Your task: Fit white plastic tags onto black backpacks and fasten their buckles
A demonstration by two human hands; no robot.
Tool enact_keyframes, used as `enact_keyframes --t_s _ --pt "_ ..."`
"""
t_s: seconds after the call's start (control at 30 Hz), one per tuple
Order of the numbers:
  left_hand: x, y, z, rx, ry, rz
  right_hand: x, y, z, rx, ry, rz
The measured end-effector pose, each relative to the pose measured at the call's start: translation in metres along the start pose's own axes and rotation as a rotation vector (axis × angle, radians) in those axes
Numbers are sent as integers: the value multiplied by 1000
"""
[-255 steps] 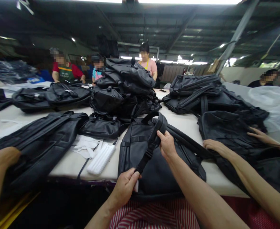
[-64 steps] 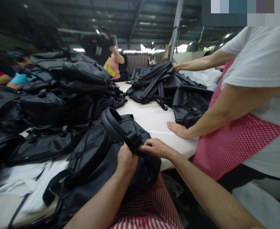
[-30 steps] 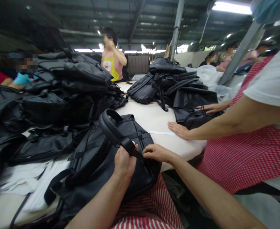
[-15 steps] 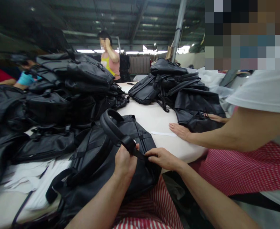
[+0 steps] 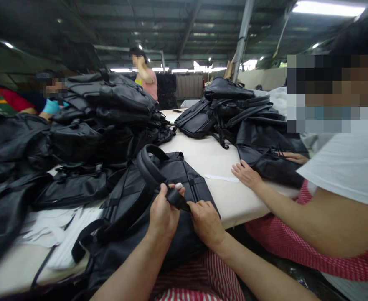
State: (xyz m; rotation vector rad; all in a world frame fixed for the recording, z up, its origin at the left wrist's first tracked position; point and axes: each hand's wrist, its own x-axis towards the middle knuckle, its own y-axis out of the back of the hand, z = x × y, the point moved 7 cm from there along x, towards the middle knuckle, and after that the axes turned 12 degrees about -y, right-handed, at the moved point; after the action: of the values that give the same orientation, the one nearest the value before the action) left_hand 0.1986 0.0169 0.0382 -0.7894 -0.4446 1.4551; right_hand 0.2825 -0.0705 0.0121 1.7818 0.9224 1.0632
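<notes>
A black backpack (image 5: 130, 213) lies at the table's near edge, partly over my lap. Its padded shoulder strap (image 5: 148, 167) arcs up from the top. My left hand (image 5: 163, 211) is closed round the lower end of that strap, where the webbing begins. My right hand (image 5: 206, 222) is closed just to the right of it, pinching the same strap's webbing against the bag. Both hands almost touch each other.
A tall heap of black backpacks (image 5: 108, 113) fills the left and middle of the white table (image 5: 215, 161); another pile (image 5: 234, 113) lies at the far right. A co-worker's hand (image 5: 248, 174) rests flat on the table at right. White papers (image 5: 46, 230) lie at left.
My right hand has slid left along the strap until it sits beside my left hand. The co-worker at right has leaned lower and closer. The view has shifted slightly.
</notes>
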Motion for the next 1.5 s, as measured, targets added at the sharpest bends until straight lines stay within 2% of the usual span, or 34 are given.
enact_keyframes --t_s 0.1,0.2,0.5,0.67,0.83,0.97,1.13,1.23,1.4,1.5 --pt "12 -5 49 -11 -217 -18 -5 -12 0 -40 55 60" --pt "19 -10 75 14 -289 -68 -9 -16 0 -48 79 113" --pt "27 2 59 -25 -202 -103 -14 -24 -1 -111 82 91" --pt "33 11 61 -44 -138 -158 -13 -11 -6 -87 72 39" --pt "39 36 62 -8 -168 -125 -2 4 -16 -70 77 0" --pt "20 53 46 37 -100 -347 5 1 -10 -49 1 24" --pt "-26 70 19 148 215 -584 3 -4 15 198 -150 53" --pt "-42 65 24 166 283 -613 -2 2 12 260 -89 58" --pt "-47 36 59 42 129 -617 -6 21 -22 269 134 -18" --pt "-47 19 74 68 39 -690 -5 24 -30 312 160 -62"
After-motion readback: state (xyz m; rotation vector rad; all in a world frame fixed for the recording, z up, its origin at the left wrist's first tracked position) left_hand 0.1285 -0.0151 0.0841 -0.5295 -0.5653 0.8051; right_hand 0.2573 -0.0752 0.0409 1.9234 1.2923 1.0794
